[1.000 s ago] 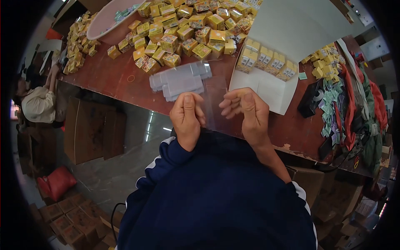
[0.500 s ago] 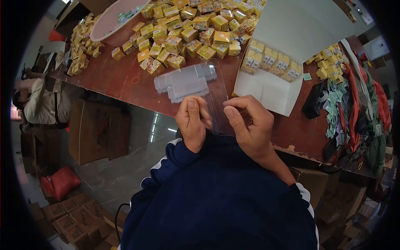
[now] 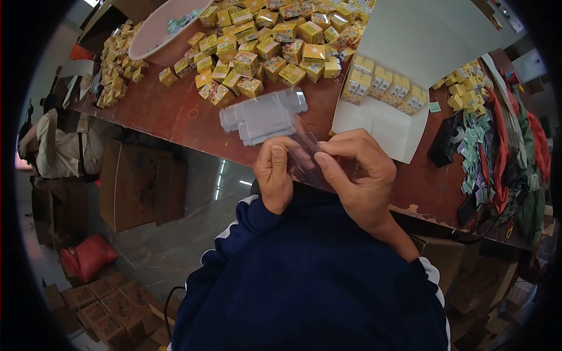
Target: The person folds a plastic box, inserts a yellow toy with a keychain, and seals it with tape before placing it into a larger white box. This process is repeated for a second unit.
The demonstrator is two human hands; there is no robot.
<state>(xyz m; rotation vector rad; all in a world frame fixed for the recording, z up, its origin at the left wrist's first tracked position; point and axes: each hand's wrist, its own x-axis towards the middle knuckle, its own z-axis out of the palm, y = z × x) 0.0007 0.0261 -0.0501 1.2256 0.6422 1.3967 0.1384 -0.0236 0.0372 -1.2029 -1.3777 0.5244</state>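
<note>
Far to the left of the fingers, a co-worker in a pale shirt (image 3: 57, 146) is bent over, with a big cardboard box (image 3: 130, 190) standing between that person and the hands. Beyond the fingers and leftward, a pink basin (image 3: 153, 50) rests beside a heap of small yellow boxes (image 3: 246, 64). Flat clear plastic sleeves (image 3: 263, 120) lie on the red table (image 3: 161, 124) just past the left fingertips. The person's left hand (image 3: 273, 178) has its thumb pressed to its curled fingers, clamped on a clear plastic piece (image 3: 305, 151), which spans the gap to the right hand (image 3: 366, 181), whose thumb and forefinger pinch its near-right edge. Beyond the right fingers stands an open white carton (image 3: 391, 139) holding wrapped yellow boxes (image 3: 383, 83).
</note>
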